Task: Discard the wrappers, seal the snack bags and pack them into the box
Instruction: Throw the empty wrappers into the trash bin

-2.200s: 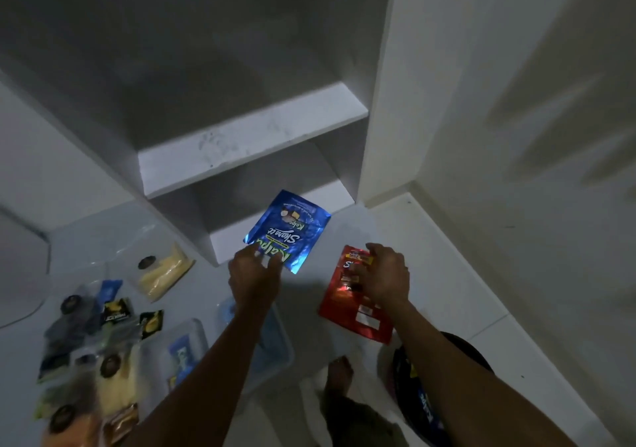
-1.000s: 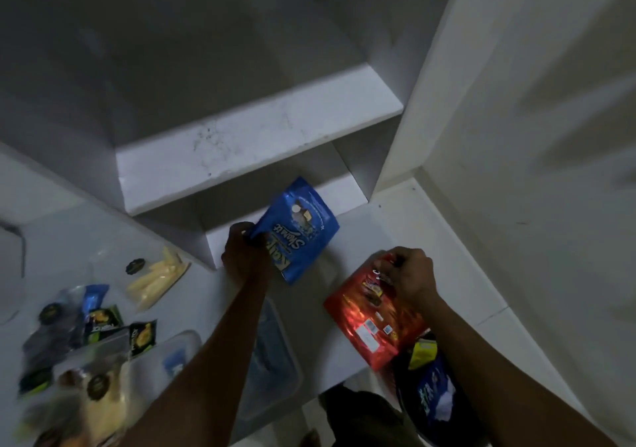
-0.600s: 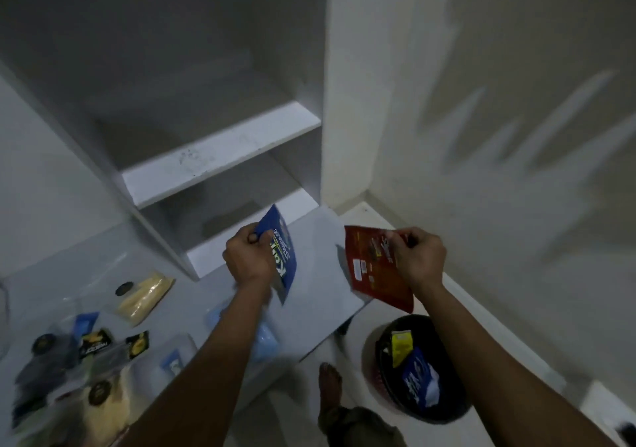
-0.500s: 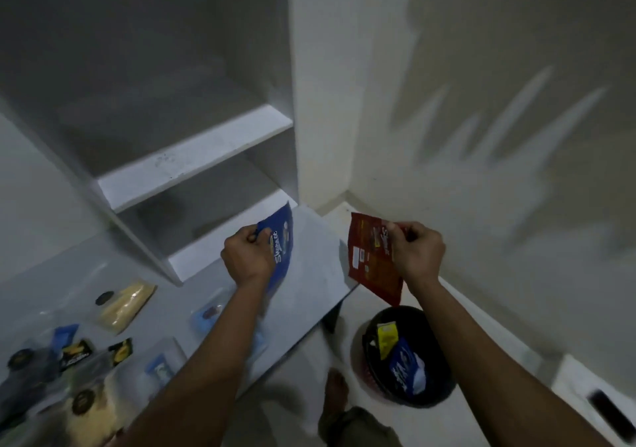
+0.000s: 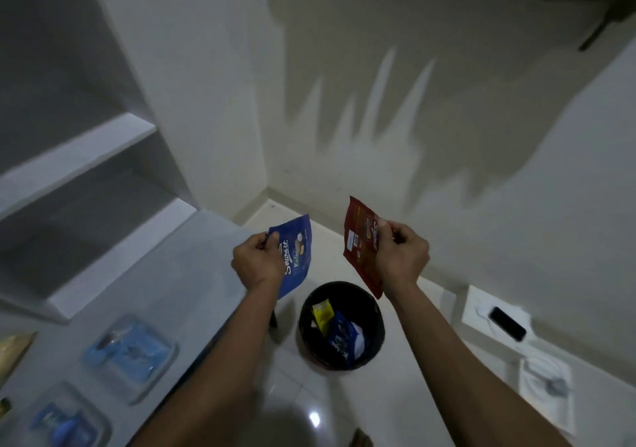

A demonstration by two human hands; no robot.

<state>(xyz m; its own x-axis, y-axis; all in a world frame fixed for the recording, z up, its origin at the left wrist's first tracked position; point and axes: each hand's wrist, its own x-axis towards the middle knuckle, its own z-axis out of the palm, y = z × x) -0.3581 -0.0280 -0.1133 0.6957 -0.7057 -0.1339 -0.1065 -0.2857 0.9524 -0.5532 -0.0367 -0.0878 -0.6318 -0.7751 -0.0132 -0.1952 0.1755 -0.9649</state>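
L hand (image 5: 256, 260) pinching blue wrapper (image 5: 296, 257) | R hand (image 5: 401, 257) pinching red wrapper (image 5: 361, 243) | both above black bin (image 5: 340, 326), just below hands | step: discard | next: release both over bin opening

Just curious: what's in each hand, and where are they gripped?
The left hand pinches the blue wrapper by its side edge; the right hand pinches the red wrapper along its side edge.
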